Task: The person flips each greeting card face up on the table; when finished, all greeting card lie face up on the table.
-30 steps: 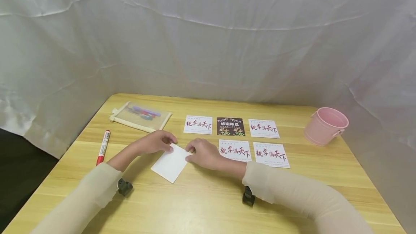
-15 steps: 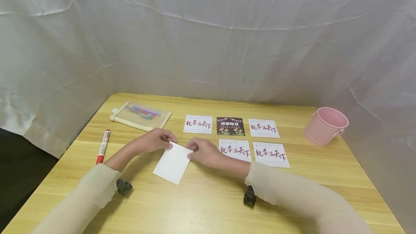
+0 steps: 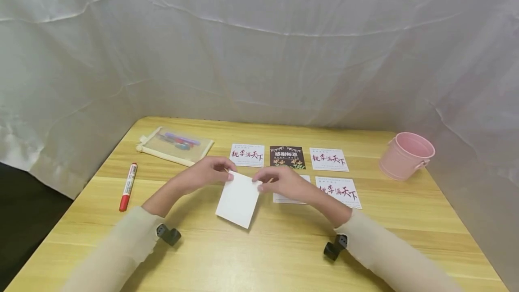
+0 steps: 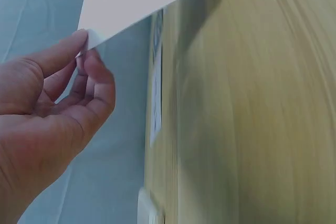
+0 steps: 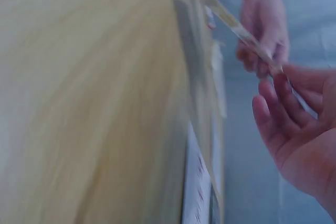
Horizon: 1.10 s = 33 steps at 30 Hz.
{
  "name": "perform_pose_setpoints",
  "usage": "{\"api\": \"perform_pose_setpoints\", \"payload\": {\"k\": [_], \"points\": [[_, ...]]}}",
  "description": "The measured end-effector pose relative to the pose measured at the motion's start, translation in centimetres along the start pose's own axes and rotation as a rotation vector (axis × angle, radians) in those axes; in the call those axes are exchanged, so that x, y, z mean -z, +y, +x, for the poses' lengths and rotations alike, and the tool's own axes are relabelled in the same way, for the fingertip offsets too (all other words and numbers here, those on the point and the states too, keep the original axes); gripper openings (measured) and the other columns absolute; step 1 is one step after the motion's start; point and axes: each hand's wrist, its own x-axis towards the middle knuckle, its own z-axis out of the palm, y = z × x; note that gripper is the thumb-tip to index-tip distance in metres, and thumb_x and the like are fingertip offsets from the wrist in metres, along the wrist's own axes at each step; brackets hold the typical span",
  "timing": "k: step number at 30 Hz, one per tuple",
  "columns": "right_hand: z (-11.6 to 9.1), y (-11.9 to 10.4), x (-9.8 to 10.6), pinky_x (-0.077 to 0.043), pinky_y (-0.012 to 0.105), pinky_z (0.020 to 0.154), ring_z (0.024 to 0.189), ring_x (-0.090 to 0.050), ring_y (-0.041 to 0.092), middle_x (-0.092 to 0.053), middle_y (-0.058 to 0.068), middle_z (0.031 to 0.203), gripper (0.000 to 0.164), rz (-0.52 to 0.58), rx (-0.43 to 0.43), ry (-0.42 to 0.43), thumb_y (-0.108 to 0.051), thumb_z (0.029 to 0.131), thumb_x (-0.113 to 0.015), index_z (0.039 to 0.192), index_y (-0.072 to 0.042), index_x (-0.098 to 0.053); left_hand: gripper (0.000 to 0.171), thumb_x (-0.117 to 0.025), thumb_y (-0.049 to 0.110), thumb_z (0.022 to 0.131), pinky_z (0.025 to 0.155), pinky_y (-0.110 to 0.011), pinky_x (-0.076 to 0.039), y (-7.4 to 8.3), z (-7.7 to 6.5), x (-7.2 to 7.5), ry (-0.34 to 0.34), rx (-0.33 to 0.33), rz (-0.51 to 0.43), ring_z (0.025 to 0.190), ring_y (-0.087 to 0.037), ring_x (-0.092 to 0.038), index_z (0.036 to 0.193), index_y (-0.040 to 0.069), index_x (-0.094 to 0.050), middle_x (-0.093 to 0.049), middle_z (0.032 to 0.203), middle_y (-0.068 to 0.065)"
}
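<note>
Both hands hold a blank-faced white card by its far corners, tilted above the table. The left hand pinches the far left corner between thumb and fingers, as the left wrist view shows up close. At the far right corner, the right hand pinches with thumb and forefinger; its other fingers are loosely bent in the right wrist view. The card's other face is turned away from the head view. Beneath the right hand lies a partly hidden white card on the table.
Further cards lie behind: a dark flowered one between white lettered ones, plus another lettered card nearer. A mesh pencil pouch and red-capped marker are left, a pink bucket right, on the wooden table.
The white card has moved right and risen off the table, held by both hands throughout. The right hand now covers more of the near lettered card.
</note>
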Motion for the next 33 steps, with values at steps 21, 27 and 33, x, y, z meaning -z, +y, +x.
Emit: {"api": "perform_pose_setpoints", "payload": {"k": [21,27,33], "points": [[-5.7,0.1,6.4,-0.058,0.035,0.078,0.089,-0.066,0.03,-0.07,0.006,0.104,0.013,0.03,0.04,0.227,-0.023,0.095,-0.072,0.105,-0.016,-0.073,0.03,-0.07,0.024,0.095,0.093,-0.046,-0.055,4.5,3.1,-5.3,0.059,-0.139,-0.066,0.106,-0.021,-0.065,0.124,0.016,-0.067,-0.067,0.122,-0.008],[-5.4,0.6,7.2,-0.054,0.03,0.068,0.081,-0.063,0.029,-0.067,0.01,0.085,0.024,0.048,-0.058,0.4,-0.036,0.097,-0.068,0.105,-0.014,-0.07,0.029,-0.058,0.028,0.103,0.097,-0.043,-0.054,5.4,2.6,-5.2,0.101,-0.176,-0.219,0.105,-0.03,-0.064,0.124,0.009,-0.064,-0.067,0.116,-0.008],[-5.1,0.9,7.3,-0.052,0.029,0.064,0.081,-0.062,0.033,-0.066,0.018,0.085,0.027,0.065,-0.106,0.429,-0.039,0.097,-0.068,0.106,-0.013,-0.07,0.021,-0.066,0.015,0.097,0.092,-0.037,-0.054,5.3,2.6,-5.3,0.14,-0.162,-0.226,0.1,-0.033,-0.064,0.115,0.006,-0.066,-0.069,0.105,-0.01]]}}
